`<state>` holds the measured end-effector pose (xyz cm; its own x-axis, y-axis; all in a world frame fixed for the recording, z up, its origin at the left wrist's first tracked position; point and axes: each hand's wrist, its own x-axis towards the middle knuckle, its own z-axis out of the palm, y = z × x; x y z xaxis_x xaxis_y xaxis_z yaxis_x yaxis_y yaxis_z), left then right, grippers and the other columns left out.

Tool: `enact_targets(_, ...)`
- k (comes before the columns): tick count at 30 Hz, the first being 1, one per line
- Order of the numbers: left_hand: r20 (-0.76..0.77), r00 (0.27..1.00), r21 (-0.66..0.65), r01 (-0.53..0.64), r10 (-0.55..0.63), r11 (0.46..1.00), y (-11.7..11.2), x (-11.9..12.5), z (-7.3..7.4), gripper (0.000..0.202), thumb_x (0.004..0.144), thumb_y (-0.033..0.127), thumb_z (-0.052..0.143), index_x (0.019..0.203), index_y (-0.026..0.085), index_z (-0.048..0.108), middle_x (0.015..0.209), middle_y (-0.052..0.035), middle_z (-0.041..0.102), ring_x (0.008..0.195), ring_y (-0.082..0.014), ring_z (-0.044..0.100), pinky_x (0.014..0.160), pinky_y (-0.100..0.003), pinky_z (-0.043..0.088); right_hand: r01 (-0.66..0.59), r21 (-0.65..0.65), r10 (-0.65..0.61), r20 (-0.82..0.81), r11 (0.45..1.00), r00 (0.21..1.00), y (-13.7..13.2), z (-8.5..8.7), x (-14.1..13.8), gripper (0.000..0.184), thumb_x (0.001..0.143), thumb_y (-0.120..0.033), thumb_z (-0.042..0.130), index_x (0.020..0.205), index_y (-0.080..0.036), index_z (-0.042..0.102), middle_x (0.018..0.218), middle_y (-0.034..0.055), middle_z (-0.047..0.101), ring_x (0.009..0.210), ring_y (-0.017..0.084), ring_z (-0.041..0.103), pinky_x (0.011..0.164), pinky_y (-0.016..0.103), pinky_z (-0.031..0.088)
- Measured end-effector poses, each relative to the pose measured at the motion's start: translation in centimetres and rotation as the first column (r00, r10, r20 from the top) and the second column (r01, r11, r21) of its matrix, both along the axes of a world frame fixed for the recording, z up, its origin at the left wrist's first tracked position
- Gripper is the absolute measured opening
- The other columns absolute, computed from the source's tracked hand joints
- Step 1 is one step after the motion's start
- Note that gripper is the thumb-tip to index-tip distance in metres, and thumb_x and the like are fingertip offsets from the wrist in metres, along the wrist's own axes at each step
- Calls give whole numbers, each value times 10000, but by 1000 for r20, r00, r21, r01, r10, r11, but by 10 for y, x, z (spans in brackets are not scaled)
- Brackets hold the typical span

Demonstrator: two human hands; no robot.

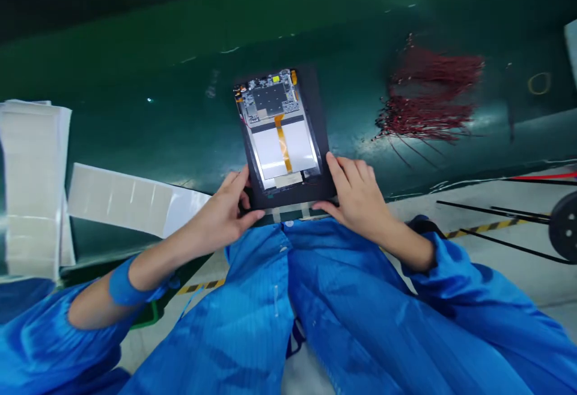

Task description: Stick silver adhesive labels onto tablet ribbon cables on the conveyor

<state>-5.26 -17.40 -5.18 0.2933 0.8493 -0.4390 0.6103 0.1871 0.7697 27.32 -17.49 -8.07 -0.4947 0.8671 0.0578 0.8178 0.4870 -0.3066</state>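
Note:
An opened tablet (283, 142) lies with its inside facing up, its top end pointing away from me. A circuit board (269, 99) fills its far end, and an orange ribbon cable (283, 145) runs down over a pale battery-like block. Beneath it is a black pad (318, 118), which juts out on the right and at the near edge. My left hand (229, 205) grips the near left corner, fingers at the side and thumb on the near edge. At the near right corner, my right hand (354, 193) holds the pad between fingers and thumb.
Bundles of thin red and black wires (428, 97) lie to the right on the green bench mat (180, 124). Sheets of pale stickers (33, 184) are stacked at far left, with a sticker strip (130, 199) nearer. A rubber band (539, 83) is at far right. A black reel (564, 226) stands beyond the edge.

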Motion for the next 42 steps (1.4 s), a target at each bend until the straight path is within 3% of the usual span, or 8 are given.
enact_targets(11, 138, 975, 190, -201, 177, 961, 128, 19, 7, 1164, 757, 516, 751, 1717, 118, 227, 1473, -194, 540, 970, -213, 638, 858, -406, 596, 222, 42, -226, 133, 974, 965, 184, 16, -32, 785, 995, -461, 635, 1566, 33, 419, 1446, 327, 556, 1347, 469, 471, 1107, 636, 409)
enact_targets(16, -35, 997, 536, -42, 72, 843, 65, -21, 46, 579, 969, 538, 644, 1488, 287, 593, 1407, -113, 626, 1196, -310, 642, 931, -458, 581, 303, 1, -297, 199, 953, 934, 292, 34, -48, 656, 997, -400, 681, 1458, 46, 549, 1492, 340, 558, 1417, 443, 465, 1169, 644, 367)
enact_targets(20, -342, 915, 639, 60, 214, 767, -26, -68, 36, 486, 1030, 571, 556, 1411, 284, 647, 1413, -146, 626, 1326, -422, 577, 1096, -646, 482, 380, 123, -397, 190, 917, 898, 324, 46, -57, 777, 985, -466, 646, 1429, 165, 550, 1498, 434, 501, 1433, 514, 446, 1078, 674, 354)
enact_targets(24, -550, 739, 568, -11, 390, 823, -99, -84, -2, 851, 968, 727, 575, 1560, 120, 509, 1599, -303, 443, 1486, -580, 394, 1168, -772, 359, 184, 256, -221, 125, 949, 967, 291, 48, -102, 1097, 957, -702, 133, 1247, 207, 674, 1582, 378, 382, 1426, 623, 320, 928, 696, 280)
enact_targets(27, -547, 747, 542, -27, 377, 840, -121, -85, -29, 984, 951, 751, 605, 1643, 88, 381, 1681, -311, 336, 1567, -575, 289, 1243, -743, 301, -209, 114, 206, 41, 971, 978, 213, 48, -154, 678, 1066, -550, 430, 1327, 7, 715, 1401, 261, 642, 1329, 491, 518, 947, 650, 361)
enact_targets(32, -409, 850, 579, -40, 333, 814, -125, -92, -44, 1001, 987, 637, 660, 1734, 171, 183, 1714, -233, 345, 1619, -474, 273, 1305, -669, 291, -671, -114, 664, -99, 732, 741, 85, 30, -218, 486, 985, -230, 670, 1463, -156, 627, 1437, 200, 642, 1275, 366, 558, 1012, 536, 451)
enact_targets(36, -241, 891, 595, -178, 385, 784, -140, -94, -42, 1015, 974, 591, 711, 1738, 214, 158, 1697, -221, 370, 1614, -450, 300, 1285, -658, 336, -751, -6, 748, -78, 661, 659, 64, 5, -236, 404, 1005, -175, 621, 1405, -156, 667, 1497, 194, 601, 1347, 356, 489, 1030, 501, 398)
enact_targets(42, 297, 552, 376, -818, 779, 436, -165, -79, -41, 745, 1037, 630, 541, 1647, 261, 326, 1476, -173, 559, 1302, -314, 622, 1052, -470, 565, -677, 28, 659, -263, 735, 704, 47, 3, -224, 329, 1092, -260, 508, 1333, -232, 731, 1381, 159, 660, 1174, 281, 573, 957, 446, 426)
